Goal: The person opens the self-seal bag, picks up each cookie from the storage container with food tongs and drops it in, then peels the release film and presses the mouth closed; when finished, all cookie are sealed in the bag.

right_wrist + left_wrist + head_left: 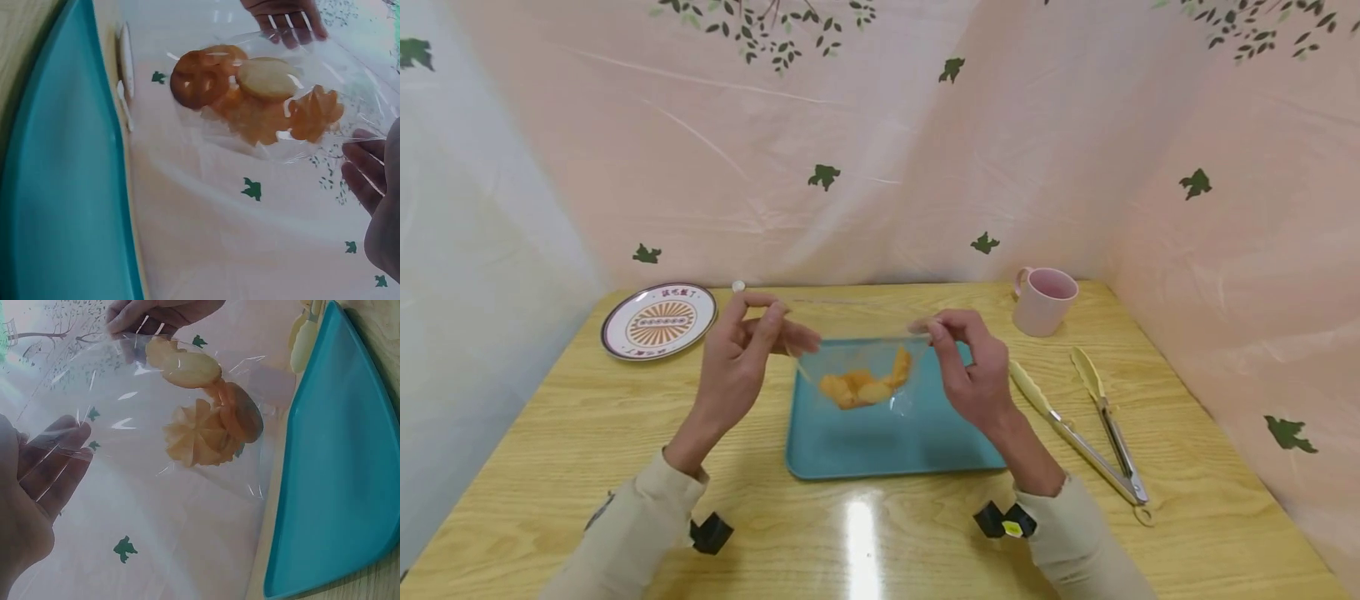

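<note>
A clear plastic bag (901, 405) hangs over the teal tray (880, 458), held up between both hands. Several golden-brown cookies (857, 388) lie in its lower part; one in the left wrist view is a ridged, flower-shaped cookie (195, 434), and a round, pale-topped cookie (267, 79) shows in the right wrist view. My left hand (735, 358) pinches the bag's left upper edge between thumb and index finger, its other fingers spread behind the plastic. At the opposite upper corner, my right hand (977, 367) pinches the edge with thumb and fingertips.
To the right of the tray lie metal tongs (1093, 454) with pale yellow tips, spread apart. A pink mug (1045, 304) stands at the back right. The patterned plate (658, 323) is at the back left, near a small white object (738, 286). Leaf-printed cloth (880, 225) encloses the table.
</note>
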`<state>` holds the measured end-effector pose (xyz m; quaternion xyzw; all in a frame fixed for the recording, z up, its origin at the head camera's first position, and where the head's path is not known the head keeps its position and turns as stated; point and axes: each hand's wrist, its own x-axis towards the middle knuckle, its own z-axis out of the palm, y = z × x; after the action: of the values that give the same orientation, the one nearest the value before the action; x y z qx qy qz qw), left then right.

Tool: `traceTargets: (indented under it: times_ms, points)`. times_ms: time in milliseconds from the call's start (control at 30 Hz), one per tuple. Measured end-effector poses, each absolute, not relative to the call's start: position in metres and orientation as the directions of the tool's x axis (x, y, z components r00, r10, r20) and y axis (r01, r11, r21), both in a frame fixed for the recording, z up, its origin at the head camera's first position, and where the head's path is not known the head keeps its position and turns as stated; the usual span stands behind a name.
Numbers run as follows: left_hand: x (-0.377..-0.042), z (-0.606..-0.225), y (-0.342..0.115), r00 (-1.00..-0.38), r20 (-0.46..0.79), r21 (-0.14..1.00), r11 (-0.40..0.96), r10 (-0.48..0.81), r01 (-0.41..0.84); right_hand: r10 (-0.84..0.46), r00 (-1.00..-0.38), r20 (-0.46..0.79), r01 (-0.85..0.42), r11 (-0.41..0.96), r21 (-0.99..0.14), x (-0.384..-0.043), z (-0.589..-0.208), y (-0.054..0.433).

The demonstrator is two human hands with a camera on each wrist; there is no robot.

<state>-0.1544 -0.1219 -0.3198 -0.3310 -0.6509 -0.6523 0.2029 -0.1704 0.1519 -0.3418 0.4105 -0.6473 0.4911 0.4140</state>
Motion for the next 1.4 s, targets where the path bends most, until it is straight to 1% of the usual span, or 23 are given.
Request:
traceTargets:
  times_ms: [100, 233, 367, 467, 533, 667, 733, 800, 867, 933, 1033, 1167, 1300, 1400]
  points:
    - [-0.155, -0.320, -0.121, -0.692, 0.699, 0.709, -0.045, 0.179, 0.704, -0.213, -0.348, 0.913, -0.927, 0.225, -0.301, -0.171, -0.337, 0.158]
    - [-0.157, -0.322, -0.121, -0.686, 0.701, 0.703, -0.028, 0.195, 0.711, -0.290, -0.429, 0.856, -0.900, 0.220, -0.377, -0.171, -0.335, 0.162]
    - [-0.158, -0.323, -0.120, -0.714, 0.681, 0.726, -0.018, 0.161, 0.688, -0.259, -0.481, 0.838, -0.877, 0.145, -0.459, -0.171, -0.336, 0.163]
    - [-0.157, -0.322, -0.120, -0.728, 0.672, 0.736, -0.010, 0.135, 0.677, -0.226, -0.499, 0.836, -0.866, 0.089, -0.493, -0.172, -0.337, 0.162]
    - [-0.157, -0.321, -0.120, -0.732, 0.669, 0.739, -0.006, 0.131, 0.674, -0.213, -0.485, 0.848, -0.874, 0.087, -0.478, -0.173, -0.337, 0.161]
    - [-0.157, -0.320, -0.120, -0.754, 0.645, 0.762, -0.025, 0.123, 0.648, -0.185, -0.421, 0.888, -0.907, 0.104, -0.408, -0.174, -0.338, 0.156]
    - [-0.157, -0.321, -0.120, -0.769, 0.629, 0.776, -0.041, 0.117, 0.629, -0.164, -0.413, 0.896, -0.911, 0.085, -0.404, -0.173, -0.338, 0.154]
    - [-0.157, -0.321, -0.120, -0.778, 0.618, 0.786, -0.069, 0.117, 0.614, -0.143, -0.432, 0.890, -0.901, 0.039, -0.431, -0.173, -0.338, 0.152]
    - [-0.157, -0.322, -0.120, -0.787, 0.604, 0.797, -0.091, 0.126, 0.598, -0.125, -0.473, 0.872, -0.879, -0.005, -0.477, -0.172, -0.338, 0.150]
    - [-0.156, -0.323, -0.120, -0.797, 0.587, 0.809, -0.115, 0.143, 0.576, -0.111, -0.514, 0.851, -0.854, -0.031, -0.520, -0.171, -0.338, 0.149]
    - [-0.156, -0.324, -0.120, -0.807, 0.567, 0.824, -0.141, 0.166, 0.549, -0.102, -0.551, 0.828, -0.829, -0.046, -0.558, -0.170, -0.338, 0.149]
    - [-0.155, -0.326, -0.119, -0.806, 0.563, 0.826, -0.153, 0.183, 0.542, -0.082, -0.572, 0.816, -0.815, -0.052, -0.577, -0.168, -0.338, 0.151]
    - [-0.154, -0.326, -0.117, -0.796, 0.573, 0.819, -0.140, 0.194, 0.556, -0.050, -0.595, 0.802, -0.800, -0.058, -0.597, -0.166, -0.338, 0.154]
    - [-0.153, -0.325, -0.115, -0.800, 0.567, 0.824, -0.127, 0.199, 0.552, -0.033, -0.617, 0.786, -0.784, -0.063, -0.618, -0.165, -0.337, 0.155]
